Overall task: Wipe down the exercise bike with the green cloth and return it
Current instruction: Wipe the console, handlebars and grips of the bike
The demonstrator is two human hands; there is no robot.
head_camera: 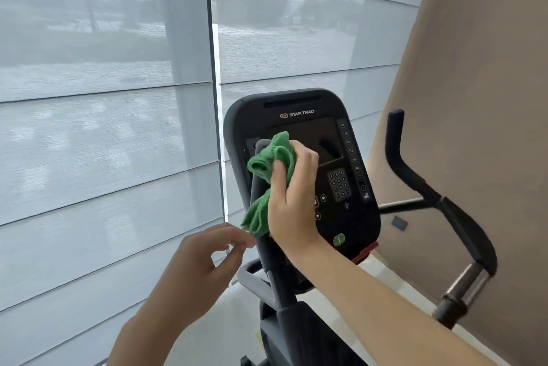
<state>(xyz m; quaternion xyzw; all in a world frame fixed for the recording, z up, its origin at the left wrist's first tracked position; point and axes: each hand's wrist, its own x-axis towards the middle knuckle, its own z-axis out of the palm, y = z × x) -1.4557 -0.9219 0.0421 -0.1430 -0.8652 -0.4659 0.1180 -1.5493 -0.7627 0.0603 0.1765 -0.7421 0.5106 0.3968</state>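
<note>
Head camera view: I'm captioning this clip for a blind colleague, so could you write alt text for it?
A person's right hand grips a green cloth wrapped round the left handlebar of an exercise bike, in front of its dark console. The left hand hovers just below with loosely curled fingers, holding nothing. Sheer window blinds fill the background.

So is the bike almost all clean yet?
Hard to say what's already clean; nothing shows it. Now the right hand grips the green cloth around the left handlebar, beside the console. The left hand holds nothing. The right handlebar isn't being touched, and the cloth isn't returned yet.
</note>
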